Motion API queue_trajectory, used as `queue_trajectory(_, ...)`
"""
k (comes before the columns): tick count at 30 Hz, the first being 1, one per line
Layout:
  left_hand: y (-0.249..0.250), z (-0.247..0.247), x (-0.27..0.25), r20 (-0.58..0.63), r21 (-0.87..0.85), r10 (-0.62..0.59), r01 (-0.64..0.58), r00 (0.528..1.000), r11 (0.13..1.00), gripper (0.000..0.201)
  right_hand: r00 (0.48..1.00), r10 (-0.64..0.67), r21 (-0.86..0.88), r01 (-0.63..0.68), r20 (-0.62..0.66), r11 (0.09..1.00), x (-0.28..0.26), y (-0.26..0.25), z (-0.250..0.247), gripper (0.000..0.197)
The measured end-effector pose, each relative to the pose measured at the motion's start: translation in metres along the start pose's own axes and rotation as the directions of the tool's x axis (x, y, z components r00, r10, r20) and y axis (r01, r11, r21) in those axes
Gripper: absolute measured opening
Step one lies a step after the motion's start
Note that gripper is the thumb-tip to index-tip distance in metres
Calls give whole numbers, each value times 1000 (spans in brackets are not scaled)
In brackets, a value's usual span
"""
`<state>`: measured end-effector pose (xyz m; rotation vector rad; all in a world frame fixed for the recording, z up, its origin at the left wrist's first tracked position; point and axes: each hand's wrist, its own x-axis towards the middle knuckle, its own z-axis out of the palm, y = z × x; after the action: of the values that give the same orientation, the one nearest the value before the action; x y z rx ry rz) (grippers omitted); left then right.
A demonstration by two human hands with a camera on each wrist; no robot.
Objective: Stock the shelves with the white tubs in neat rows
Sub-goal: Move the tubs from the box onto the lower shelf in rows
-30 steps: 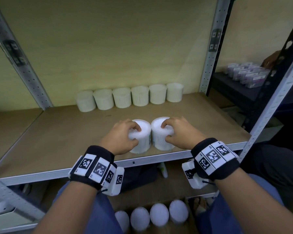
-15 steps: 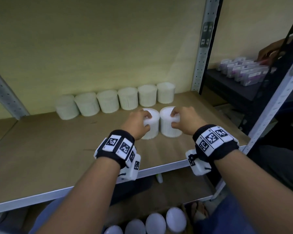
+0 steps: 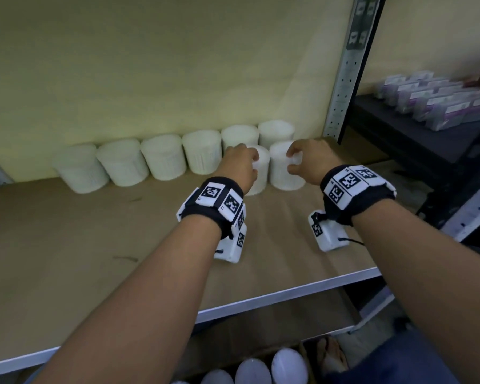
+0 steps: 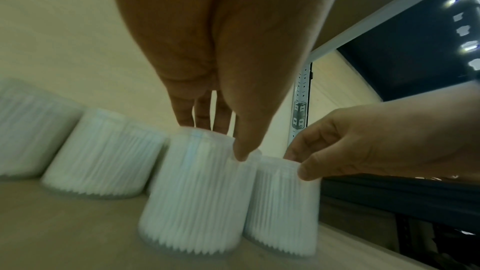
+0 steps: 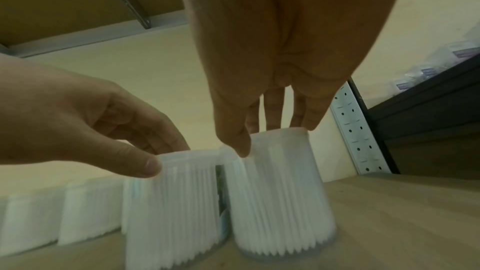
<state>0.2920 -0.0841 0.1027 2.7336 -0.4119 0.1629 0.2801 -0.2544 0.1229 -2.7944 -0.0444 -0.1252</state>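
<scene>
In the head view, a wooden shelf board (image 3: 67,245) fills the middle of the frame, with a row of six white tubs (image 3: 164,157) standing along the cream back wall (image 3: 150,65) from centre left to just right of centre. Just in front of the row's right end stand two more tubs side by side. The left hand (image 3: 240,166) grips the top of the left tub (image 3: 259,173); the right hand (image 3: 311,162) grips the top of the right tub (image 3: 284,167). Both wrists wear black bands with square black-and-white markers. A perforated grey upright (image 3: 347,70) rises at upper right, and beyond it a dark shelf (image 3: 416,139) carries purple-labelled boxes (image 3: 441,98). At the bottom edge, the round white tops of more tubs (image 3: 261,370) show below the board.

In the left wrist view, the left hand (image 4: 221,69) comes down from the top centre, fingertips and thumb pinching the rim of the left tub (image 4: 197,196), which stands on the board. At right, the right hand (image 4: 363,141) holds the rim of the right tub (image 4: 285,208); the two tubs stand just beside each other, perhaps touching. Row tubs blur at left.

In the right wrist view, the right hand (image 5: 285,59) pinches the rim of the right tub (image 5: 280,196) at centre. The left hand (image 5: 78,120) enters from the left, thumb and fingers on the left tub (image 5: 174,208).
</scene>
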Motion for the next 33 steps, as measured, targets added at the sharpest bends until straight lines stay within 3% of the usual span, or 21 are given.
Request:
queue_trajectory(10, -3, 4, 7, -34, -34, 6, -7, 999, 999, 38, 1000, -17, -10, 17, -6, 1000, 16, 2, 7, 39)
queue_trajectory(15, 1, -6, -5, -3, -58, -1, 1, 1000, 998, 48, 998, -32, -40, 34, 51, 999, 3, 2, 1, 59)
queue_trajectory(20, 13, -14, -39, -19, -84, 5, -6, 1000, 996, 49, 997, -73, -13, 73, -16, 997, -38, 0, -8, 53)
queue_trajectory(29, 39, -12, -136, 94, -152, 21, -6, 995, 988, 44, 991, -22, 15, 20, 129, 1000, -140, 3, -1, 41)
queue_trajectory(33, 48, -4, -178, 135, -177, 64, -40, 989, 983, 40, 991, -32, 34, 27, 133, 999, -181, 9, 9, 34)
